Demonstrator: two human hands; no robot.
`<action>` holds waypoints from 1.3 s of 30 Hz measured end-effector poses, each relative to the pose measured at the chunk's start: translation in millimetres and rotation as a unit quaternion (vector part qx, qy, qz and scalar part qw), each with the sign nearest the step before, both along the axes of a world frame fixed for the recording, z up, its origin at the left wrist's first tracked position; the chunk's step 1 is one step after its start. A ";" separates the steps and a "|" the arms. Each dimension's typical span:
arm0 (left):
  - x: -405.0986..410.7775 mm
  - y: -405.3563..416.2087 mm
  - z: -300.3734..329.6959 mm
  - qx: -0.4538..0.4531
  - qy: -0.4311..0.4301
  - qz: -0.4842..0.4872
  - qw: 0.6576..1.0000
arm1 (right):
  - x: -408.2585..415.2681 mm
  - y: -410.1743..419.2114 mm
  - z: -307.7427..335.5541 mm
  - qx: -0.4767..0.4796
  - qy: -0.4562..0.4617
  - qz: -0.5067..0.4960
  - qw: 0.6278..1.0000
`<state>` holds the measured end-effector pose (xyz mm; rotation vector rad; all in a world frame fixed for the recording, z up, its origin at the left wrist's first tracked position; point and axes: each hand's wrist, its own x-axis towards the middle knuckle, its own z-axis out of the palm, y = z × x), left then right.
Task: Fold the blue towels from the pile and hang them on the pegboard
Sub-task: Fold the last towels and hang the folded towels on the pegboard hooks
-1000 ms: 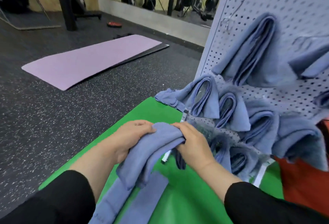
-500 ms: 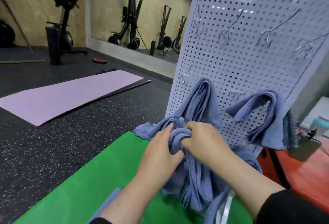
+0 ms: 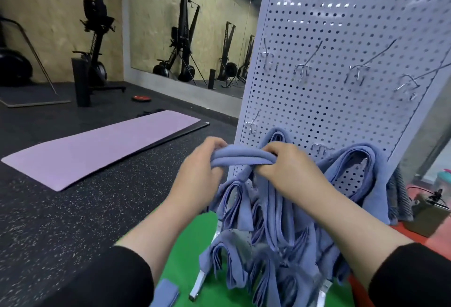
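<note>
Two hands: left hand [image 3: 200,169] and right hand [image 3: 290,170] each curl fingers round folded blue cloth towel [image 3: 242,158], held level before white perforated metal pegboard [image 3: 341,75]. Hung blue towels [image 3: 273,223] below overlap, count unclear. Beyond, one purple exercise mat [image 3: 97,147].

There is one view only, from a camera on the person's head, looking forward and down along both forearms, so no second view shares any of the scene. It sits close over the left hand [image 3: 200,167] and right hand [image 3: 290,167], which meet near the middle of the frame, fingers curled round a folded blue towel [image 3: 241,158]. Just beyond the fingertips stands the pegboard [image 3: 341,87], leaning off to the right under the wide lens, while to the left of the fingers lies the purple mat [image 3: 97,145], far off.
</note>
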<state>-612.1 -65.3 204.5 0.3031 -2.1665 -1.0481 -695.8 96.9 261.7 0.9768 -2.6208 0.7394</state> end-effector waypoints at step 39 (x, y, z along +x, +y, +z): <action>-149.0 -38.4 11.6 0.110 0.000 -0.121 0.987 | -100.9 -52.8 44.0 0.162 0.025 -0.013 0.986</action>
